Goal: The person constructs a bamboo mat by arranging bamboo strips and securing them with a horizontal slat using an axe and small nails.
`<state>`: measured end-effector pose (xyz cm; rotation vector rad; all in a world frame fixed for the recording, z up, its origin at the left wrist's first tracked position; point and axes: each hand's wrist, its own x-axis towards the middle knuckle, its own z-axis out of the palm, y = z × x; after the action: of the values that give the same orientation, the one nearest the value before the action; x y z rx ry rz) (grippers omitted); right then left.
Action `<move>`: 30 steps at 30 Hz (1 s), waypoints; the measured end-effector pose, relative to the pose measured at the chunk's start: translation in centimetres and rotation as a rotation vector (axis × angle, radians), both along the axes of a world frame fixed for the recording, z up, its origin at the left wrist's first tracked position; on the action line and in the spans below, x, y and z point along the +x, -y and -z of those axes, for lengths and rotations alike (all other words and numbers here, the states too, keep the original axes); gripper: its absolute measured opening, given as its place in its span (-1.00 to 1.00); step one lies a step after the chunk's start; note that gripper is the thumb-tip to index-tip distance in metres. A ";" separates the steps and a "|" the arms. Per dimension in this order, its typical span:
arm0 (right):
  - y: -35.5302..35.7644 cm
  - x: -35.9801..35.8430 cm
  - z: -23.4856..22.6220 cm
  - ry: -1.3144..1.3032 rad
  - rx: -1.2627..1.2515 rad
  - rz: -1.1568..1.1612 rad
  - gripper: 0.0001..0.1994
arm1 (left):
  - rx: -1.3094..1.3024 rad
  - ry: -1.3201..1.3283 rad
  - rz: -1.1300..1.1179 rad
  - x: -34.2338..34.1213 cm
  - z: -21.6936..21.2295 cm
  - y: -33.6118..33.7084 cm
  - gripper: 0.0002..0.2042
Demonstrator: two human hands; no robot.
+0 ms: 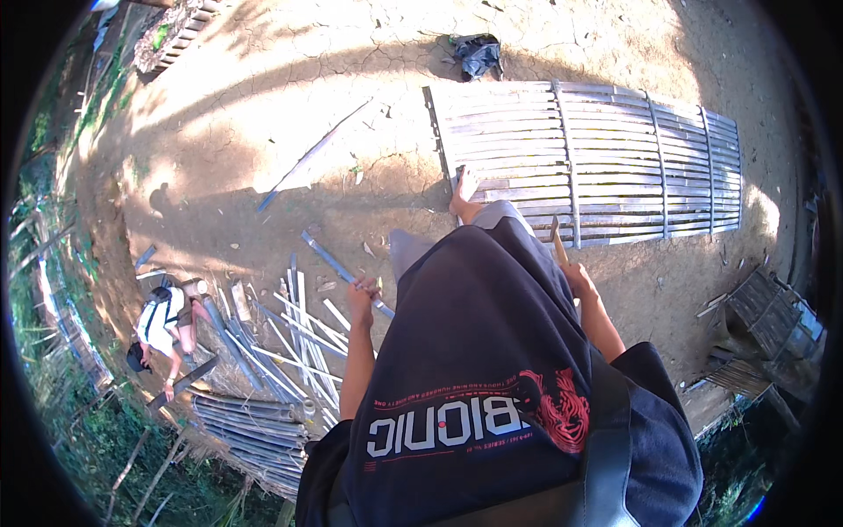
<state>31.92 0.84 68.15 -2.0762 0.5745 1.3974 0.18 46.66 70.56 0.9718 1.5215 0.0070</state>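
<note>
My left hand is closed around a grey bamboo strip, which slants from far left to near right beside my leg. My right hand grips a tool with a pale wooden handle; its narrow dark end points away from me, and its exact kind cannot be made out. Just beyond that tool lies a long slatted bamboo panel with several crosspieces. My bare foot is at the panel's left end. Dark clothing covers much of the near middle.
Cut bamboo strips lie scattered at left, beside a stack of bamboo poles. A person in a white top bends there over a dark plank. One thin strip and a black plastic bag lie farther off on cracked earth.
</note>
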 end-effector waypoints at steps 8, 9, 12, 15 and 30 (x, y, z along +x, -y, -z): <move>-7.1 13.5 -2.3 0.132 0.079 0.180 -0.70 | 0.006 0.008 0.150 12.0 -2.6 -3.3 -0.58; -8.0 14.6 -2.4 0.127 0.094 0.212 -0.70 | -0.012 0.009 0.167 12.8 -2.3 -3.7 -0.58; -9.9 16.8 -2.6 0.164 0.160 0.229 -0.69 | -0.064 -0.013 0.220 15.3 -1.1 -5.5 -0.58; -11.0 17.0 -2.5 0.153 0.092 0.186 -0.66 | -0.086 -0.061 0.248 17.9 0.2 -7.8 -0.59; -21.9 27.1 -3.0 -0.062 -0.090 -0.019 -0.69 | -0.045 0.064 0.027 38.1 3.4 -20.5 -0.78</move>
<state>58.97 22.79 71.10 -2.1198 0.6557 1.4755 38.30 67.17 67.17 0.9476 1.4439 -0.0147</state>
